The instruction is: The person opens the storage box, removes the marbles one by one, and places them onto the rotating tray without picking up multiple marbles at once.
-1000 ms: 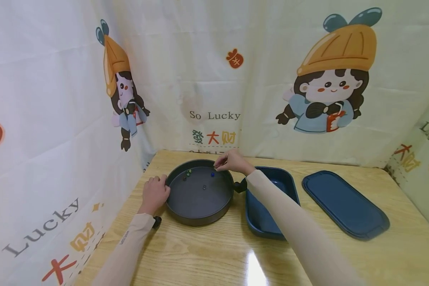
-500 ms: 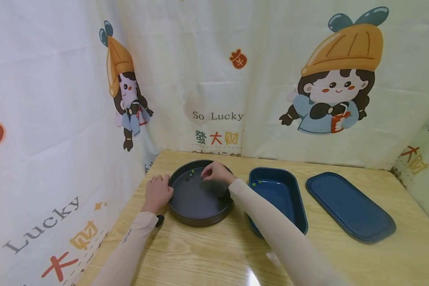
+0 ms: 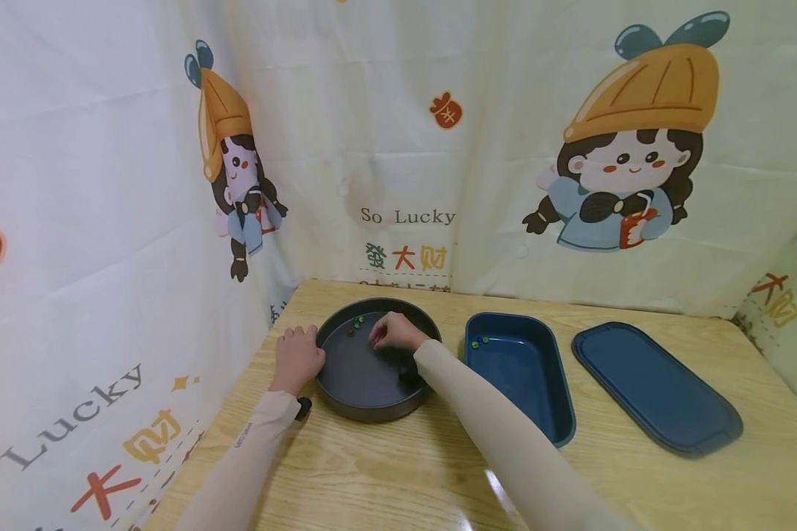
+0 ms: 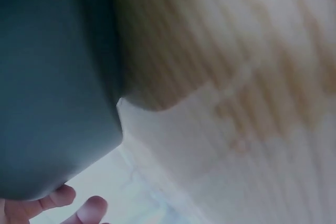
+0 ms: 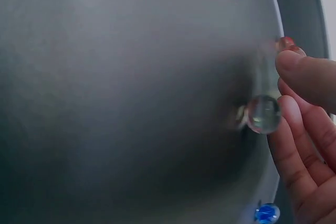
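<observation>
My left hand (image 3: 299, 359) grips the left rim of a round dark pan (image 3: 372, 414); its fingertips show below the pan's wall in the left wrist view. Inside the pan, my right hand (image 3: 397, 331) pinches a small reddish marble (image 5: 287, 42) between thumb and fingers. A clear marble (image 5: 264, 114) lies at the fingertips; whether they touch it I cannot tell. In the right wrist view a blue marble (image 5: 267, 213) sits lower, near the pan's edge. Two greenish marbles (image 3: 359, 322) and a brown one (image 3: 350, 332) lie toward the pan's far left.
Right of the pan stands a navy rectangular box (image 3: 567, 391), with green and blue marbles (image 3: 480, 341) in its far left corner. Farther right, a matching flat lid (image 3: 657, 387) lies on the wooden table (image 3: 372, 479). A printed curtain (image 3: 491, 184) hangs behind and at the sides.
My right hand has moved from the pan's far right rim leftward and down into the pan, over where the clear marble was. The left hand keeps its grip. The head view has shifted slightly.
</observation>
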Motion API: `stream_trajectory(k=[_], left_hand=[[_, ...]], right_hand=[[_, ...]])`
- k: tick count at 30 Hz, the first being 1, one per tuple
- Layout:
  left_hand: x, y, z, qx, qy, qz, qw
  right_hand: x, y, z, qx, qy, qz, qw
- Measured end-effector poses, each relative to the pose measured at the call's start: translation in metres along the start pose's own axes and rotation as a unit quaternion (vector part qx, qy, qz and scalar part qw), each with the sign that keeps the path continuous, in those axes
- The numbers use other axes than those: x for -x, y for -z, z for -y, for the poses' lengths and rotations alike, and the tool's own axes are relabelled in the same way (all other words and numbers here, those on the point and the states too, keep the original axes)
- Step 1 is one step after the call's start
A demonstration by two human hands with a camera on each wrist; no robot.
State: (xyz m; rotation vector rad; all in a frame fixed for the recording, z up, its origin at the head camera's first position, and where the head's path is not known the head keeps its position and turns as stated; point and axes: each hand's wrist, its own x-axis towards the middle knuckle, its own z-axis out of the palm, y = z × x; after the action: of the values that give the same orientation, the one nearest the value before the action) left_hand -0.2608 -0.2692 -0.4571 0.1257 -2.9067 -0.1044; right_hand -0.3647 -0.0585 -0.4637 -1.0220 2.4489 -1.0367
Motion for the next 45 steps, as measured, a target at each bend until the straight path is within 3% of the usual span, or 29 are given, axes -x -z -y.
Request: stream_trajectory(k=[15,22,32,40,45], left_hand=[[0.005,-0.005,-0.004,0.020,-0.006,-0.012,0.9997],[0.005,-0.008,-0.003,0.023,-0.008,-0.019,0.9995],[0.006,-0.007,-0.003,0.030,-0.013,-0.045,0.9984],[0.004,-0.003,-0.002,0.015,-0.011,-0.030,0.9994],[0.004,-0.006,0.002,0.014,-0.018,-0.040,0.9989]], right_hand=[[0.003,-0.004,-0.004,0.016,-0.008,0.013,1.000],[0.009,0.004,-0.001,0.002,-0.007,-0.004,1.000],[0.030,0.047,0.019,0.012,0.021,-0.024,0.999],[0.067,0.087,0.023,-0.007,0.035,-0.047,0.998],[0.093,0.107,0.015,-0.007,0.023,-0.071,0.997]])
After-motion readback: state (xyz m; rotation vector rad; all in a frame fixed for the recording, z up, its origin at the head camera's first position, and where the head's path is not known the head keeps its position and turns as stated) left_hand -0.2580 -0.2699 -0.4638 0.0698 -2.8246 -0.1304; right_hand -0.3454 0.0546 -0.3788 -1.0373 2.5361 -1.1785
